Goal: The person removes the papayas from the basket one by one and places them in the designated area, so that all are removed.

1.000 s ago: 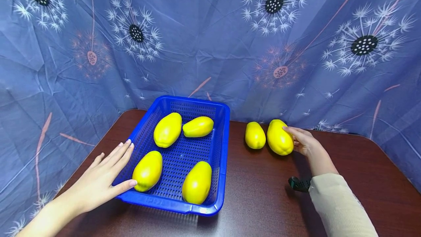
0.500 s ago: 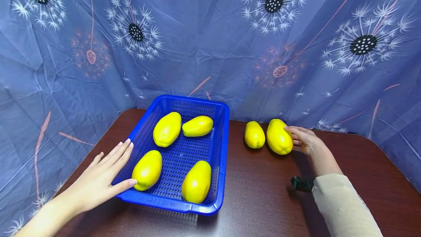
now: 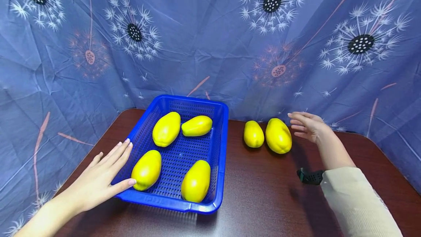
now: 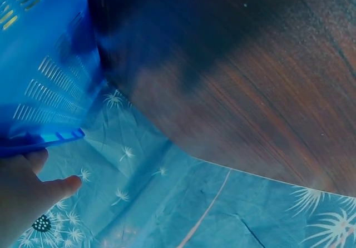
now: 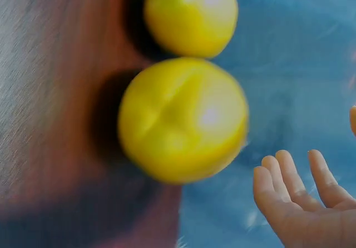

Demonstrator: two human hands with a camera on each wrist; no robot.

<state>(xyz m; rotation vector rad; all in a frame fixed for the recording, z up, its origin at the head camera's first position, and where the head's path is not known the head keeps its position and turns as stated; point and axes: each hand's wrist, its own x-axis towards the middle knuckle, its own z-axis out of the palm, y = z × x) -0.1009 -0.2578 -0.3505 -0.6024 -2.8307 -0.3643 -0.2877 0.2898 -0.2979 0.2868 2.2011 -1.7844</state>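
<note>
My left hand [image 3: 102,178] lies with straight fingers over the left rim of a blue plastic basket [image 3: 225,145], its thumb at the front-left papaya [image 3: 147,170]. The left wrist view shows that hand [image 4: 28,198] by the basket's rim and slotted wall [image 4: 55,87]. Three more yellow papayas lie inside: back left [image 3: 166,129], back right [image 3: 197,125] and front right [image 3: 196,181]. To the basket's right, a large papaya [image 3: 278,136] sits beside a smaller papaya [image 3: 253,134]. Just right of the large one, my right hand [image 3: 309,125] is raised, fingers spread and holding nothing.
Everything stands on a dark brown wooden table [image 3: 256,193] with rounded back corners. A blue curtain [image 3: 204,39] with dandelion prints hangs right behind and to the left of it. A black strap [image 3: 309,176] juts from under the right sleeve [image 3: 358,196].
The right hand has come off the large papaya and moved right and slightly up, its fingers loosening. The papaya stays where it was. The left hand keeps its place on the basket.
</note>
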